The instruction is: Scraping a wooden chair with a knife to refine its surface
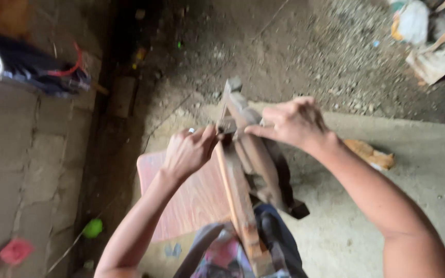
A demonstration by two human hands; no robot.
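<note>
A long, narrow wooden piece [239, 195] stands on edge in front of me, running from my lap up toward the floor ahead. A rusty brown metal tool with a dark strap [263, 164] sits against its right side. My left hand [189, 152] pinches something small at the top of the wooden piece, fingers closed; a ring shows on one finger. My right hand [294, 122] grips the top of the metal tool. The frame is blurred, so what the left fingers pinch is unclear.
A reddish wooden board [191, 201] lies under my left forearm. A block wall [32, 154] rises at left with dark cloth [32, 64] on it. A green ball [93, 227], an orange scrap [372, 154] and rubbish [433, 36] lie on the dirt and concrete floor.
</note>
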